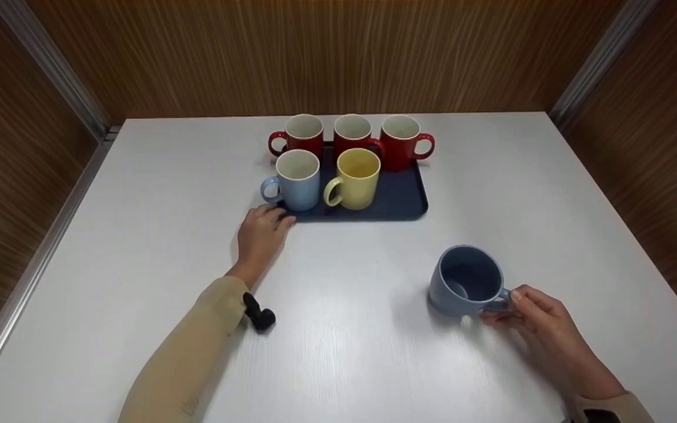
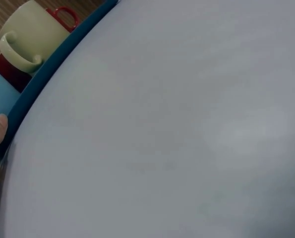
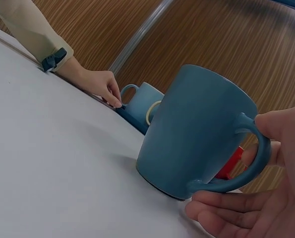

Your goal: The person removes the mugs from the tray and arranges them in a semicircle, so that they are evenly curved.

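Observation:
At the front left corner of a dark blue tray (image 1: pixel 403 197), my left hand (image 1: pixel 261 236) grips the edge, its thumb on the front side. Closest to that hand is a light blue mug (image 1: pixel 301 191) on the tray, and a yellow mug (image 1: pixel 362 185) stands to its right. My right hand (image 1: pixel 547 323) holds a grey-blue mug (image 1: pixel 451 296) by its handle, right of and nearer than the tray. This mug (image 3: pixel 192 134) tilts slightly; its inside looks bare. Whether its base touches the table cannot be made out.
Behind the light blue and yellow mugs stand three red mugs: a left one (image 1: pixel 309 143), a middle one (image 1: pixel 347 144) and a right one (image 1: pixel 396 154). The white table (image 1: pixel 338 352) ends at a wood-grain back wall (image 1: pixel 338 59), with side panels left and right.

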A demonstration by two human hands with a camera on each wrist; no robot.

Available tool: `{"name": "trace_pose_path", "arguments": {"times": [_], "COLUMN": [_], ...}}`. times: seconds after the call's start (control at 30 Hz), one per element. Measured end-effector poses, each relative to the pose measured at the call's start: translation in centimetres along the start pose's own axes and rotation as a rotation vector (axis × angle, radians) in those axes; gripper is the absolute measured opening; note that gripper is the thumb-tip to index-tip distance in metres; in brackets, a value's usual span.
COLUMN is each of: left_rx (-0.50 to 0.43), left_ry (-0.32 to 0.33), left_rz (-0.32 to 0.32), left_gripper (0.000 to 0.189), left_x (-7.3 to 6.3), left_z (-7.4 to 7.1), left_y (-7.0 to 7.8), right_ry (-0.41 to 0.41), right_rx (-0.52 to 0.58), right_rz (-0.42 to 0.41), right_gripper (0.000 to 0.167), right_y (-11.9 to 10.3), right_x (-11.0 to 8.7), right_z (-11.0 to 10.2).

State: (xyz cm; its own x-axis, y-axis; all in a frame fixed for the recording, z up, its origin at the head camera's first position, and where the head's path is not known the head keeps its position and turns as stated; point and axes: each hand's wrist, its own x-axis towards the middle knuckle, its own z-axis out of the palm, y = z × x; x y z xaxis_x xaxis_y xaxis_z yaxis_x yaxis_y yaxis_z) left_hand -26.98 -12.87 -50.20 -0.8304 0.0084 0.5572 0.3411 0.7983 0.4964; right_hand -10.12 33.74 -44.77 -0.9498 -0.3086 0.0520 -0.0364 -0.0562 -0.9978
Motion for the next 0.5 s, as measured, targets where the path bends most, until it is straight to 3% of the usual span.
{"name": "trace_pose_path", "arguments": {"times": [0.5], "left_rx": [0.003], "left_ry": [-0.011], "left_rz": [-0.027], "left_gripper": [0.031], "left_x": [0.0], "left_z": [0.2], "left_y": [-0.1], "right_ry": [0.051], "right_rx": [-0.025], "right_rz": [-0.011], "right_gripper": [0.026], "right_y": [0.2], "right_x": [-2.1], "right_z": [0.0]}}
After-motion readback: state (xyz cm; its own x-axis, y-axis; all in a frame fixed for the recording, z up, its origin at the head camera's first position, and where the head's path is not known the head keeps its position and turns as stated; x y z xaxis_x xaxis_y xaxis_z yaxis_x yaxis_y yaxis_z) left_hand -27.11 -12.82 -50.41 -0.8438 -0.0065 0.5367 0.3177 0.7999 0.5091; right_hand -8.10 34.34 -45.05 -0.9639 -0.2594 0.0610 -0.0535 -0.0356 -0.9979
